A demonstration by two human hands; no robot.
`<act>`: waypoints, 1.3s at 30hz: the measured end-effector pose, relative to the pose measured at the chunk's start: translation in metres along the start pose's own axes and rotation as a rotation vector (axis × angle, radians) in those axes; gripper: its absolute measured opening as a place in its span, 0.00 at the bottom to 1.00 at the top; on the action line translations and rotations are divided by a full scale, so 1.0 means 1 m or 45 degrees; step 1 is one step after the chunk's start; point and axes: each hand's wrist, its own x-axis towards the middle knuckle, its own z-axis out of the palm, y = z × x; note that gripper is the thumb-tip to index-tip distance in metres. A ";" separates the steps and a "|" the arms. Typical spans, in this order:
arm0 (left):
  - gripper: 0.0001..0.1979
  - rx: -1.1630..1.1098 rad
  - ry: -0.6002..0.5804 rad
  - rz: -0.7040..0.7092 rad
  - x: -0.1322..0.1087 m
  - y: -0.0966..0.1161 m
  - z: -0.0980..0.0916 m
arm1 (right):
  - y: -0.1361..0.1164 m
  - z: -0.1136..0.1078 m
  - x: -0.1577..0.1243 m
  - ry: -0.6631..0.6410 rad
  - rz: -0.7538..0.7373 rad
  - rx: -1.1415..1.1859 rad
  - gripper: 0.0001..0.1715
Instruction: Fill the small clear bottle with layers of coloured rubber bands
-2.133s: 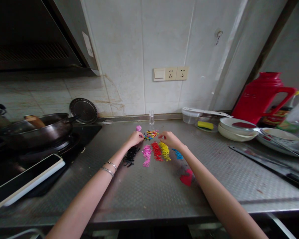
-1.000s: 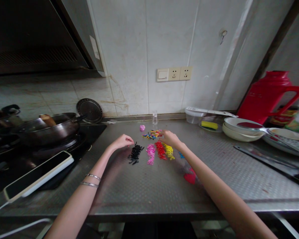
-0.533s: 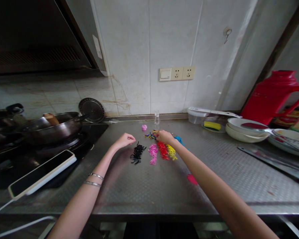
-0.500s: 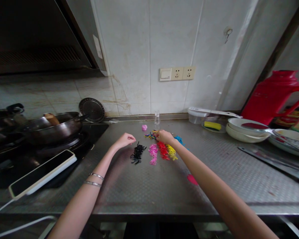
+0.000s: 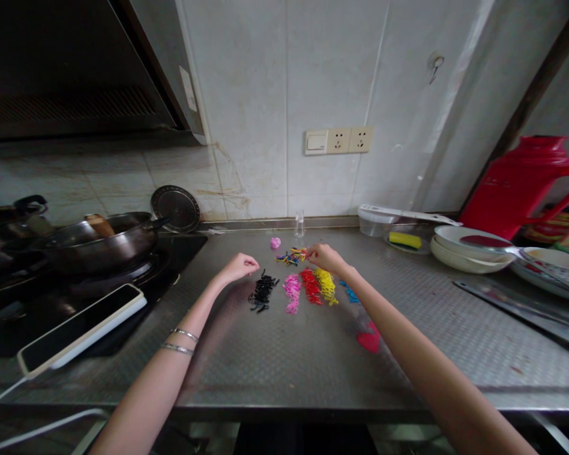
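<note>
Small coloured rubber bands lie sorted on a steel counter (image 5: 284,354): a black pile (image 5: 262,294), a pink pile (image 5: 292,292), a red pile (image 5: 310,285), a yellow pile (image 5: 327,284) and a blue pile (image 5: 349,293). Behind them sits a mixed pile (image 5: 291,256). My right hand (image 5: 326,258) is pinched at the right edge of the mixed pile; what its fingers hold is too small to name. My left hand (image 5: 239,266) hovers loosely curled just left of the black pile. A small pink lump (image 5: 275,242) and a tiny clear bottle (image 5: 299,224) stand at the back.
A stove with a wok (image 5: 95,243) is at the left, and a phone (image 5: 80,327) on a cable lies at its front edge. Bowls (image 5: 459,248), a sponge dish (image 5: 404,240), a red thermos (image 5: 521,186) and a knife (image 5: 516,304) fill the right. A red lid (image 5: 368,341) lies beside my right forearm.
My left hand has drawn back from the mixed pile to beside the black pile. My right hand has stayed at the mixed pile, shifting slightly right in the last half second.
</note>
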 end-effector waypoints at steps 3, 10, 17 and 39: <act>0.13 -0.003 0.007 0.000 0.001 0.000 0.003 | 0.026 -0.009 -0.013 0.095 0.019 0.056 0.13; 0.13 -0.011 0.070 0.034 0.005 0.014 0.016 | 0.067 -0.022 -0.038 0.102 0.075 -0.040 0.13; 0.14 0.047 0.110 0.070 0.019 0.025 0.034 | 0.070 -0.022 -0.041 0.061 0.115 -0.023 0.14; 0.10 0.426 0.111 0.148 0.078 0.043 0.061 | 0.055 -0.029 -0.053 0.243 0.172 -0.053 0.15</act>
